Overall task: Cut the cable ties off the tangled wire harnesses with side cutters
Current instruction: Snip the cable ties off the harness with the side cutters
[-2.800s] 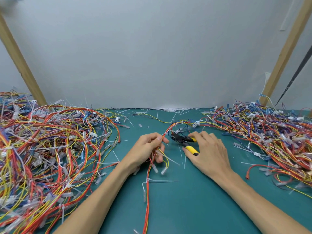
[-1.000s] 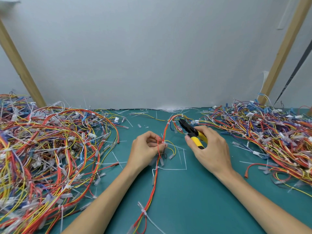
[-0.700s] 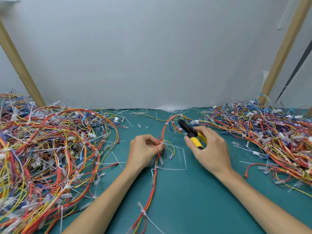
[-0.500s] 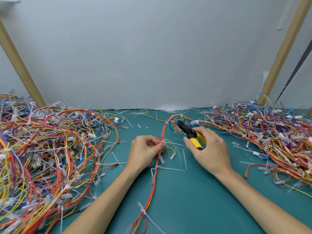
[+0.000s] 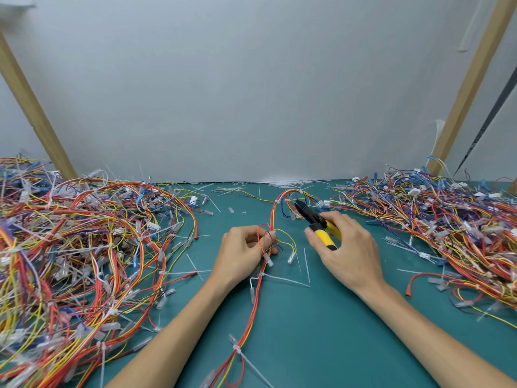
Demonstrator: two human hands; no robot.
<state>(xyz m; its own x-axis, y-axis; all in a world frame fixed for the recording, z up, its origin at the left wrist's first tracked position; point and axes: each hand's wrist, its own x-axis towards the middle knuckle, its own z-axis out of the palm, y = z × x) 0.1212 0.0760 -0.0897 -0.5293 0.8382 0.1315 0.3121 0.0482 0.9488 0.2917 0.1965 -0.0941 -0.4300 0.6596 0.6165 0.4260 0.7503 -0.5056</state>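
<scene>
A red, orange and yellow wire harness (image 5: 256,301) runs from the near edge up the middle of the green table and arches to the right. My left hand (image 5: 242,254) grips it by a small loop of wires. My right hand (image 5: 345,249) holds the yellow-handled side cutters (image 5: 316,221); their black jaws point up-left, near the harness arch and off the wires. White cable ties (image 5: 236,349) still wrap the harness below my left hand, another (image 5: 261,276) just under it.
A big tangle of harnesses (image 5: 78,247) fills the left side, and another pile (image 5: 436,222) fills the right. Cut tie scraps (image 5: 306,264) litter the green mat (image 5: 321,337). Wooden posts (image 5: 30,107) lean against the grey wall at both sides.
Since 2.8 s ago the harness has been pulled toward me and the cutters lifted off it, jaws now pointing up-left. Over the last second both hands barely moved.
</scene>
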